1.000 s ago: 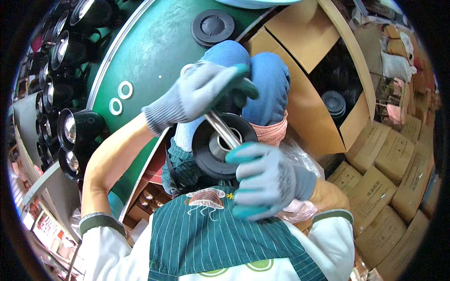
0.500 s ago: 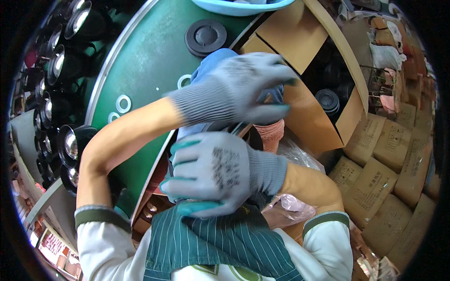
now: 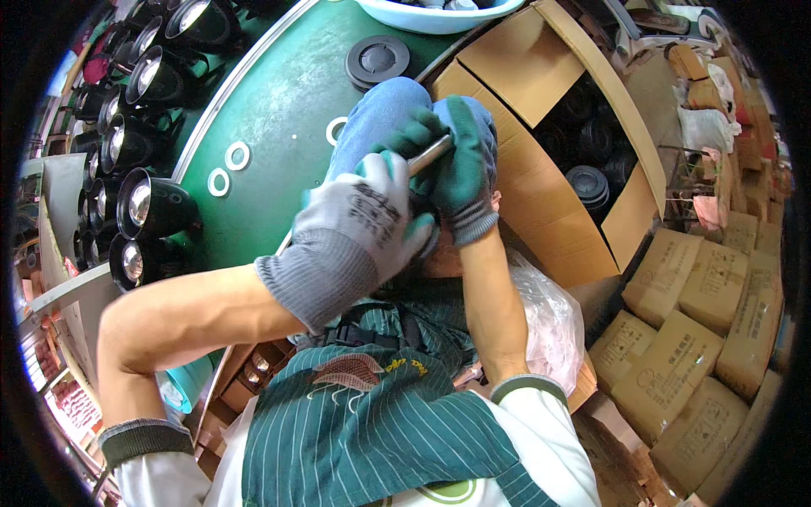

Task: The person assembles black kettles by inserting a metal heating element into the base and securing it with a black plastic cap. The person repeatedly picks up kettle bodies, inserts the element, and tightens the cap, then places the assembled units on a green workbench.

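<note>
Both of my hands wear grey knitted gloves with green-coated palms, and they meet in front of my knees. My left hand (image 3: 367, 207) is closed around a short, shiny metal rod (image 3: 431, 156). The rod slants up to the right, across the palm side of my right hand (image 3: 460, 173). The fingers of that hand are bent around its far end. What lies under the two hands is mostly hidden, and some of the fingers are blurred. Just beyond my knee, a stack of black round lids (image 3: 378, 61) rests on the green table (image 3: 279, 101).
White rings (image 3: 237, 155) lie on the table. Black cups with shiny insides (image 3: 148, 203) line its left side. A light-blue basin (image 3: 439, 19) stands at the far edge. An open carton (image 3: 541, 203) holds black lids (image 3: 587, 184). Sealed cartons (image 3: 667, 359) are stacked at right.
My left hand has come down and back to the left, with the metal rod now showing in it. My right hand has moved up and forward, turning its green palm into view.
</note>
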The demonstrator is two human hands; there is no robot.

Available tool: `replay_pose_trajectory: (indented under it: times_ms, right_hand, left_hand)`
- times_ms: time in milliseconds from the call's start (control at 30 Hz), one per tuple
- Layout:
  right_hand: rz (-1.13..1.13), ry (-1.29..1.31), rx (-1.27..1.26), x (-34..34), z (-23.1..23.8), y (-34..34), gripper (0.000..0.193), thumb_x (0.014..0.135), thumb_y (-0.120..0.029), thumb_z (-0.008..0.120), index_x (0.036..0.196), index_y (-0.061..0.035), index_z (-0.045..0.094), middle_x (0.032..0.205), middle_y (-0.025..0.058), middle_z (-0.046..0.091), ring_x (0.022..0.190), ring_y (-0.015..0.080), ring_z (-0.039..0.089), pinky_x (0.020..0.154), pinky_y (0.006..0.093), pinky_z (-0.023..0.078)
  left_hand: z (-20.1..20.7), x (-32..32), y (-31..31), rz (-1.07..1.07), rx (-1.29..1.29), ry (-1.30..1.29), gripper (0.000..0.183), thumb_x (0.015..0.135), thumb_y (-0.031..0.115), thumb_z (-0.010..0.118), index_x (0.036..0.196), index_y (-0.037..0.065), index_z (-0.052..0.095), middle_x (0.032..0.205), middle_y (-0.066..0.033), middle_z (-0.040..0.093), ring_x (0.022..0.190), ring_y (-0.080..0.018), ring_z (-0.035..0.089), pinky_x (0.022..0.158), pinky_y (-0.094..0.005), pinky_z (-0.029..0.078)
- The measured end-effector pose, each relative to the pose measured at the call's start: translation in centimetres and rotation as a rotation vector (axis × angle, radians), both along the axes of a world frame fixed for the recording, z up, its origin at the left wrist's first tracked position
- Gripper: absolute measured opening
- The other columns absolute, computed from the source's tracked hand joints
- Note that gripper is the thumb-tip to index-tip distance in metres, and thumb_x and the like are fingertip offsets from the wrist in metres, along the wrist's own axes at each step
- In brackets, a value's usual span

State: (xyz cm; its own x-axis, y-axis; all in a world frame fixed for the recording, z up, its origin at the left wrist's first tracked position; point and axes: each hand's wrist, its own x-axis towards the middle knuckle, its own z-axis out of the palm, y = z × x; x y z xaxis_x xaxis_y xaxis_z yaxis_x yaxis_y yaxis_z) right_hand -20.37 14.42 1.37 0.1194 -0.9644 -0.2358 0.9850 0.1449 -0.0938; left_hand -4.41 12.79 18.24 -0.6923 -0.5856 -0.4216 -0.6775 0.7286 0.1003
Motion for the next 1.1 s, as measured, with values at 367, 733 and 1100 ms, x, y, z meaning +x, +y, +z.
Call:
replay_pose_trajectory:
  times_ms: [367, 733, 1100]
  right_hand:
    - [-0.278, 0.639, -0.279, 2.8, 1.0, 7.8, 0.030, 0.101, -0.036, 0.059, 0.079, -0.0148, 0.057, 0.068, -0.0007, 0.052, 0.074, 0.0218, 0.059, 0.090, 0.0403, 0.051]
    - [-0.261, 1.273, -0.676, 2.1, 6.4, 7.9, 0.027, 0.084, -0.026, 0.066, 0.064, -0.0082, 0.062, 0.075, 0.0084, 0.064, 0.089, 0.0350, 0.064, 0.100, 0.0590, 0.048]
    - [0.446, 1.534, -1.421, -0.9, 9.8, 1.4, 0.035, 0.075, -0.030, 0.078, 0.057, -0.0122, 0.055, 0.062, 0.0018, 0.051, 0.075, 0.0216, 0.060, 0.086, 0.0404, 0.055]
  left_hand:
    - [-5.1, 4.8, -4.9, -0.412, 0.100, 0.364, 0.054, 0.094, 0.054, 0.064, 0.127, 0.012, 0.058, 0.087, -0.0106, 0.062, 0.069, -0.0297, 0.069, 0.055, -0.0405, 0.056]
    - [-9.6, 1.7, -12.2, -0.645, 0.436, 0.844, 0.038, 0.095, 0.046, 0.057, 0.096, 0.008, 0.063, 0.076, -0.0122, 0.062, 0.069, -0.0342, 0.066, 0.060, -0.0435, 0.054]
    - [-12.5, -1.1, -14.4, -0.715, 0.488, 0.845, 0.036, 0.093, 0.044, 0.057, 0.086, 0.008, 0.058, 0.073, -0.0092, 0.060, 0.065, -0.0325, 0.066, 0.057, -0.0424, 0.053]
